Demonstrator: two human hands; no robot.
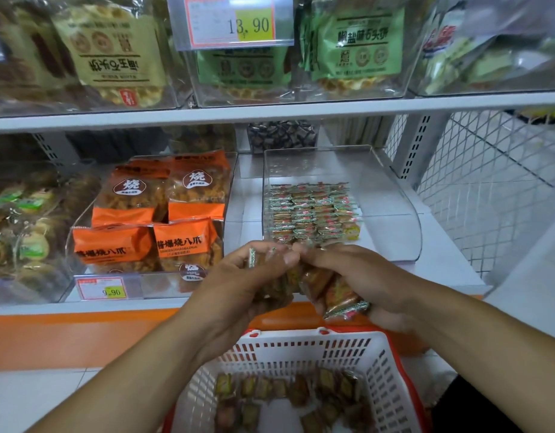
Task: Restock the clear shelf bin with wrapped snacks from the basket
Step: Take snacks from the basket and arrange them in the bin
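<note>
My left hand (pixel 238 282) and my right hand (pixel 360 279) meet in front of the shelf edge, each gripping a bunch of small wrapped snacks (pixel 335 295) with orange-brown wrappers and green-red ends. Just behind them stands the clear shelf bin (pixel 391 195), holding neat rows of the same wrapped snacks (pixel 313 210) on its floor. Below my hands is the white and red basket (pixel 301 348), with several loose snacks (pixel 288 392) in its bottom.
A clear bin of orange snack bags (pixel 157 220) stands left of the target bin, with a 9.90 price tag (pixel 102 289) on its front. The shelf above (pixel 270 112) carries bins of larger bags. White wire mesh (pixel 494 182) closes the right side.
</note>
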